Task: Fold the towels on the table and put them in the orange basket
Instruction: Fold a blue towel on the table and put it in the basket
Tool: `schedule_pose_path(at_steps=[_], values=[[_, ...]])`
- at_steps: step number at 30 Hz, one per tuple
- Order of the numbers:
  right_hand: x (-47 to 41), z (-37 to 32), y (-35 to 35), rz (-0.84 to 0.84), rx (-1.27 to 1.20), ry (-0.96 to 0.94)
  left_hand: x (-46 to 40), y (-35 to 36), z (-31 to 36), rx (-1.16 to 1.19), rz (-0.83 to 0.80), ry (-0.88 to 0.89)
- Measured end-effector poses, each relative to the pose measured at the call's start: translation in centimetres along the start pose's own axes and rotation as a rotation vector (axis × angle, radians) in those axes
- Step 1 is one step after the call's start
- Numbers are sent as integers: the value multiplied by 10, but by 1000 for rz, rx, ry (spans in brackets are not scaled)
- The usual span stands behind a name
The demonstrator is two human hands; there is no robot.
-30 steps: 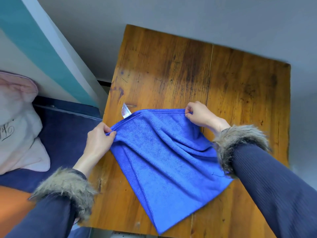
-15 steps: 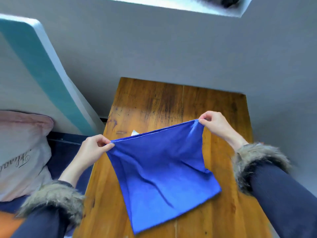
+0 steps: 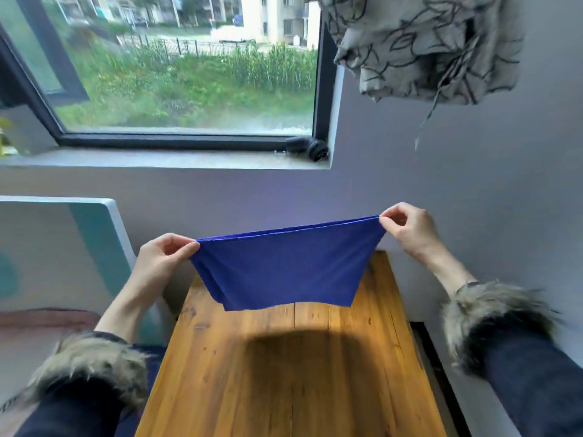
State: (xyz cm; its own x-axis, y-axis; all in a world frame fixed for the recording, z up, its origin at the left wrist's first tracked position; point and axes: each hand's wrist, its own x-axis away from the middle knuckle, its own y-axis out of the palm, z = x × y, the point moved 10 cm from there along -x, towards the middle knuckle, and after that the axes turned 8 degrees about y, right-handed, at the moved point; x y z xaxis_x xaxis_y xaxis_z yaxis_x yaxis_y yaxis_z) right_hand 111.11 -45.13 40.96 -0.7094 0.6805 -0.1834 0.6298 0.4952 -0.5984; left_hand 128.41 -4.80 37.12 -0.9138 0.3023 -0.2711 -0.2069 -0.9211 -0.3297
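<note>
A blue towel (image 3: pixel 284 269) hangs in the air above the far end of the wooden table (image 3: pixel 293 373), stretched flat between both hands. My left hand (image 3: pixel 161 263) pinches its upper left corner. My right hand (image 3: pixel 407 231) pinches its upper right corner, a little higher. The towel's lower edge hangs free just above the tabletop and casts a dark shadow on the wood. The orange basket is not in view.
A grey wall stands right behind the table, with a window and sill (image 3: pixel 164 159) above. A small black object (image 3: pixel 310 148) lies on the sill. A patterned curtain (image 3: pixel 422 48) hangs at top right. A teal and white board (image 3: pixel 94 241) leans at left.
Both hands have lifted the towel off the table and pulled it taut in the air. The view has tilted up, so the window and curtain now show.
</note>
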Motion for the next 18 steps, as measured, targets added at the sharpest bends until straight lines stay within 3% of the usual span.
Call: schedule_pose_path(at_steps=[3, 7, 12, 18], values=[[3, -9, -28, 33, -105, 34, -8, 2, 33, -58, -72, 90], [3, -28, -51, 70, -203, 43, -20, -13, 62, 13, -7, 152], [1, -51, -61, 99, -222, 25, -30, -24, 64, 146, 69, 106], [4, -54, -64, 104, -244, 37, -36, -28, 58, 177, 45, 75]])
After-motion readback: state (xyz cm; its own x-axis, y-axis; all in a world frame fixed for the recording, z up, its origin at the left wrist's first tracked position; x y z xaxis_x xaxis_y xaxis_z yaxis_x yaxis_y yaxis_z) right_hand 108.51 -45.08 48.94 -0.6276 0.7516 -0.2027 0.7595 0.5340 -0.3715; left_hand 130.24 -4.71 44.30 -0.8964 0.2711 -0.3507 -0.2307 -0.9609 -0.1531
